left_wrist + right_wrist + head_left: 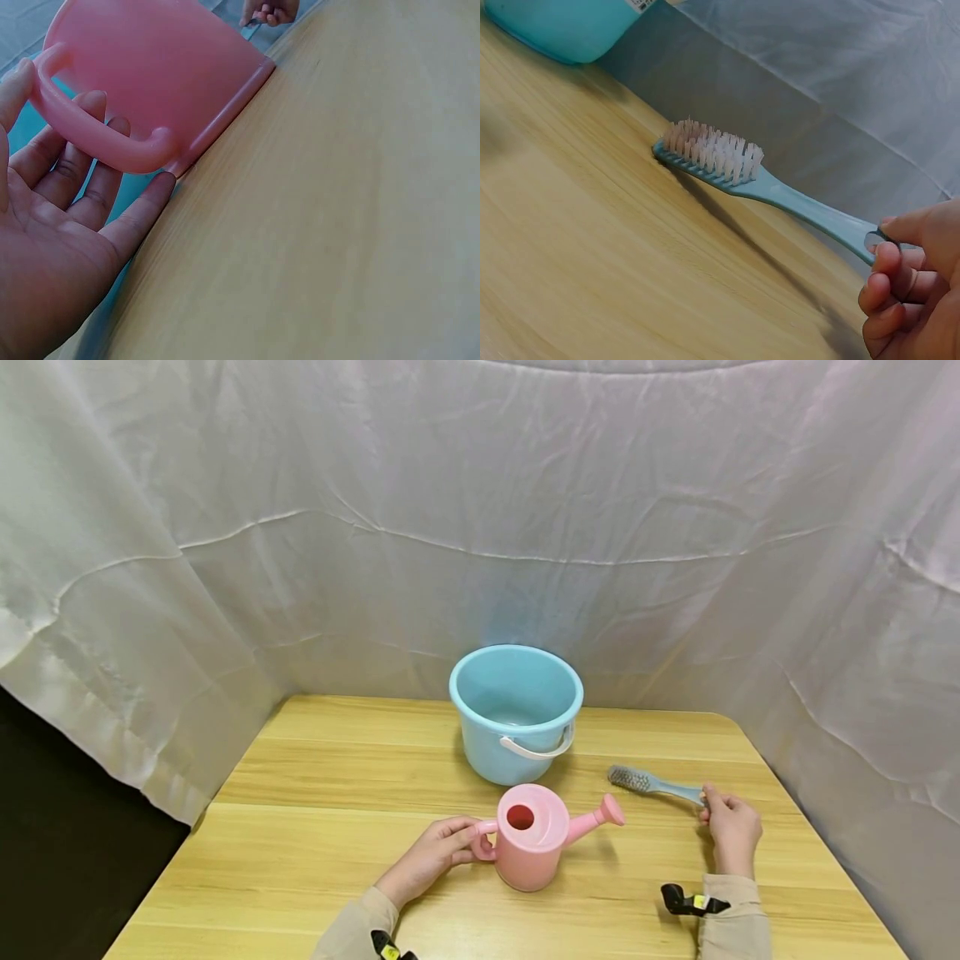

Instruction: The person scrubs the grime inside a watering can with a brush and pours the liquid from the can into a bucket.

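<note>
A pink watering can [527,852] stands on the table, its spout pointing right. At its left side my left hand [438,852] holds the looped handle [105,142], thumb on one side and fingers reaching behind it. On the right, my right hand [733,828] pinches the end of a light blue brush [802,206] between thumb and fingers. The brush's pale bristles [712,154] face up, and its head is close to the tabletop, with a shadow beneath the handle.
A light blue bucket [480,743] with a white handle [536,753] stands behind the watering can. The wooden table [337,768] has grey-white curtains [420,593] along its back and sides. A dark area [67,827] lies beyond the table's left edge.
</note>
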Motion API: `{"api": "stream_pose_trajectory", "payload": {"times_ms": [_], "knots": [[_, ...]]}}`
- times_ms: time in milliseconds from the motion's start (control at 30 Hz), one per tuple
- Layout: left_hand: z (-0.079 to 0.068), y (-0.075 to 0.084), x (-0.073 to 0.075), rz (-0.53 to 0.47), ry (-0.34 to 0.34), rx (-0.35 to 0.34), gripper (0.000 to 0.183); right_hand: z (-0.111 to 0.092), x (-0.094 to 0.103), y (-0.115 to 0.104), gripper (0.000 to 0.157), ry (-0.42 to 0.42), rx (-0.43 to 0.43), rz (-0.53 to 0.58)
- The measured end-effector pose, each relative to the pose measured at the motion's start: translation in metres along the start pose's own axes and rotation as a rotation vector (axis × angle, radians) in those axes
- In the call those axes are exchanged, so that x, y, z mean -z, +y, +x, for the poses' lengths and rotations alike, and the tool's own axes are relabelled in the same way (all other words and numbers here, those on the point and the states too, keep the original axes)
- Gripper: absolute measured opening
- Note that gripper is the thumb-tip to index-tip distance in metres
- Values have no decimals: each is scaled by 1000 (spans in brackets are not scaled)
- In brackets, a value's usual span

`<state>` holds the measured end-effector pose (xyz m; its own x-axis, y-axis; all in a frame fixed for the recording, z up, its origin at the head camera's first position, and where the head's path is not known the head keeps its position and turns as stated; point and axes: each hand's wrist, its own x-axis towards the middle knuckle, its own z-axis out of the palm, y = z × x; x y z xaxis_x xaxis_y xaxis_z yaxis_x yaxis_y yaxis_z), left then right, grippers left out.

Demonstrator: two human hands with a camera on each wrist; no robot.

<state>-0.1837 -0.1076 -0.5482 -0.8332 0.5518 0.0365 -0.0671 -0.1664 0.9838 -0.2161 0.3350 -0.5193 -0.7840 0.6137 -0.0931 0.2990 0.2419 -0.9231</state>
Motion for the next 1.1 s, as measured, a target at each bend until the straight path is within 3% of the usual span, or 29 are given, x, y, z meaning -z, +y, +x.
{"api": "stream_pose_trajectory", "payload": {"times_ms": [267,433,800,1100], "knots": [[0,0,0,-4,-2,-3,50,2,1,2,38,-89,14,26],[0,0,0,-7,-2,-2,46,3,3,4,39,-78,19,-59],[0,-1,1,4,-8,-13,50,7,3,12,39,1,133,-285],[0,-1,1,-1,-4,-5,46,6,4,13,41,-35,176,-372]]}}
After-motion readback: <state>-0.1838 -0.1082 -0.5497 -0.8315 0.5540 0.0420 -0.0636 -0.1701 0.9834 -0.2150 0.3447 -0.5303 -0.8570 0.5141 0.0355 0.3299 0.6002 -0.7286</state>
